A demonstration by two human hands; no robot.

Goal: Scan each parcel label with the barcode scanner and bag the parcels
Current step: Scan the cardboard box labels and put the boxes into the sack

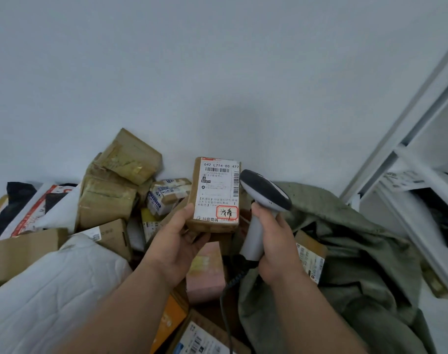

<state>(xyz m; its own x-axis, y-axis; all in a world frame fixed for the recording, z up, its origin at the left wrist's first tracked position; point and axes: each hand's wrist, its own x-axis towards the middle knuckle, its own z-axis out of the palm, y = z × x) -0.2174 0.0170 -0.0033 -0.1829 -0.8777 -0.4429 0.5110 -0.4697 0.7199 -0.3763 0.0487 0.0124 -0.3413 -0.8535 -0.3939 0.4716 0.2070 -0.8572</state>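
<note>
Looking down, head view: two bare forearms reach forward over a heap of parcels against a pale wall
Left hand (175, 242): palm up, thumb and fingers clamped round the lower end of a small brown box (214, 194), held upright with its label side facing the camera
Label (217, 191): white, covers most of the box face; barcode along the top and another down the right edge, printed text, a red-bordered stamp with handwriting at lower right
Right hand (276, 241): fingers curled tight round the grey handle of the barcode scanner (262, 203)
Scanner: dark head tilted up and left, just beside the right edge of the box, apparently not touching; dark coiled cable (228, 287) drops from the handle base
Green sack (358, 254): crumpled, olive, right of the scanner hand; a labelled carton (311, 256) shows in its folds
Parcel heap (115, 190): taped brown cartons stacked left of the held box, a small white-and-blue taped parcel behind it
Foreground: white padded mailer (46, 290) lower left, pink box (206, 272) under the hands, orange carton (170, 323) below
Shelf (417, 159): white metal frame at far right
</note>
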